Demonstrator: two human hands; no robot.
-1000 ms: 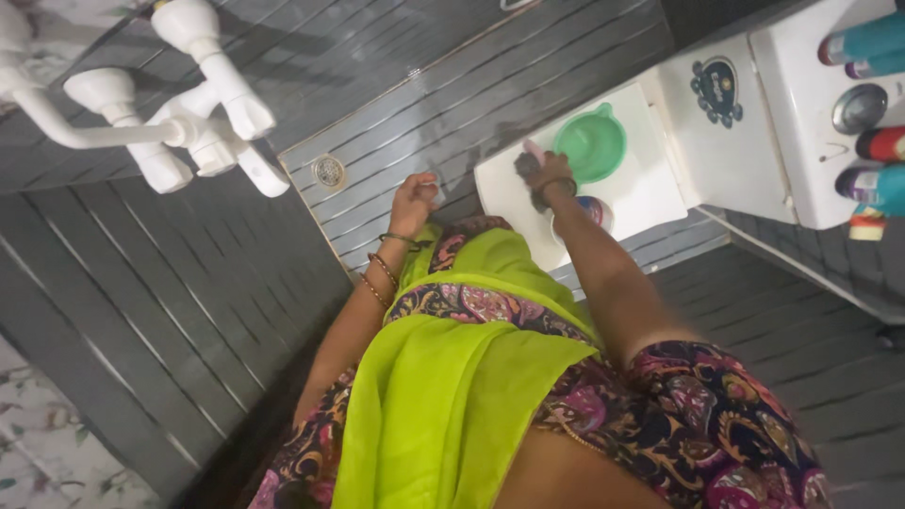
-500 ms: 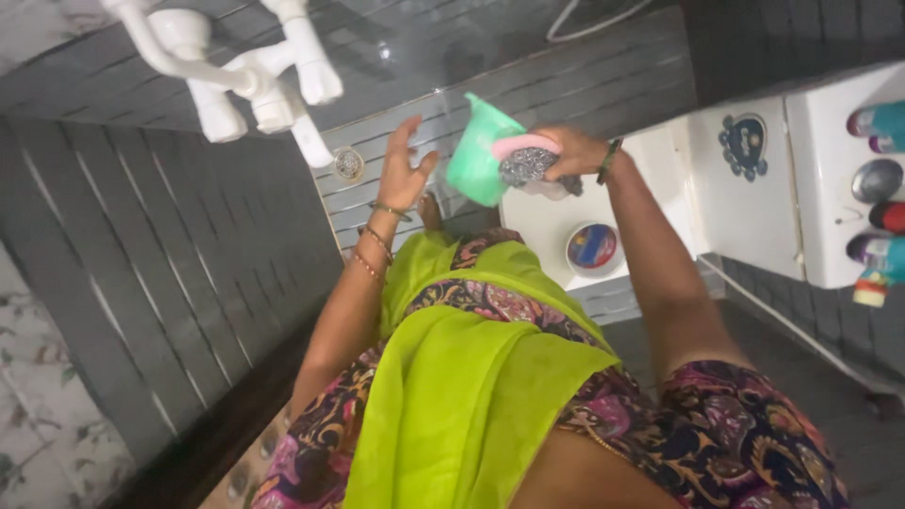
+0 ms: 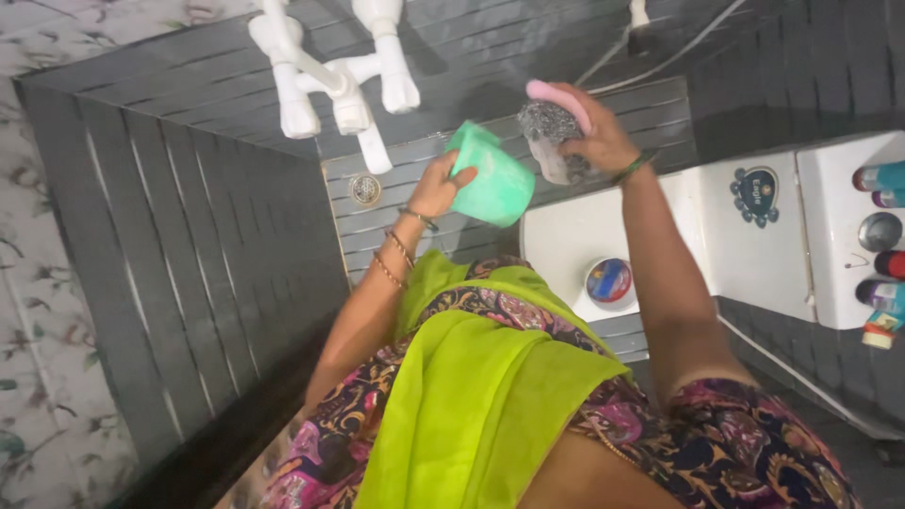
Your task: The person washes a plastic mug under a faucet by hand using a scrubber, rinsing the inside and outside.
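My left hand point(image 3: 439, 188) grips a green plastic mug point(image 3: 490, 185) by its side, holding it tilted in the air just below the white taps point(image 3: 351, 90). My right hand point(image 3: 592, 132) is raised beside the mug, closed on a grey steel scrubber point(image 3: 549, 124) together with a pink pad point(image 3: 558, 97). Both hands are lifted above the white closed toilet lid point(image 3: 566, 236). A small round tub with a blue and red top point(image 3: 609, 280) stands on that lid.
A white cistern point(image 3: 839, 236) at the right carries several bottles point(image 3: 881, 179) on its top. A round metal floor drain point(image 3: 365, 189) sits in the grey striped tile floor. Dark tiled walls close in left and behind.
The mug went from my right hand to my left hand. Both hands rose toward the taps, and my right hand kept the scrubber and pink pad.
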